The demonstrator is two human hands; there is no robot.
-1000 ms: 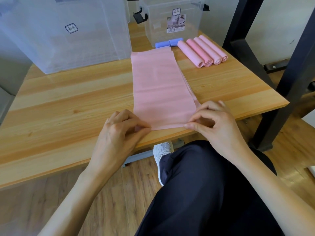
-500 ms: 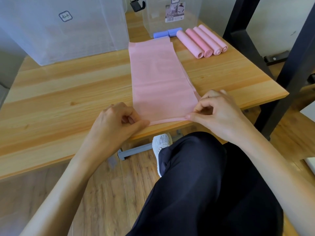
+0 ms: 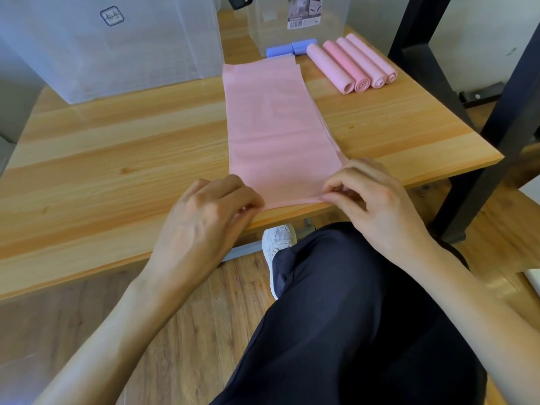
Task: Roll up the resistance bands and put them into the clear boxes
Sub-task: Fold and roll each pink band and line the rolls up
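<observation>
Flat pink resistance band (image 3: 277, 127) spread lengthwise on the wooden table (image 3: 117, 159), near end at the table's near edge. Left hand (image 3: 204, 211) and right hand (image 3: 371, 197) both curled, pinching that near edge's corners. Far right: four rolled pink bands (image 3: 353, 65), blue rolls (image 3: 292, 48), clear boxes (image 3: 117, 45) behind.

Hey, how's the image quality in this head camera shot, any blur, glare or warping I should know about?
Head view: wide-angle warp bows the table edges; even daylight, soft shadows; faint glare hazes the clear boxes; slight motion blur at the left hand fingertips; the right hand and the flat pink band are fairly sharp.
</observation>
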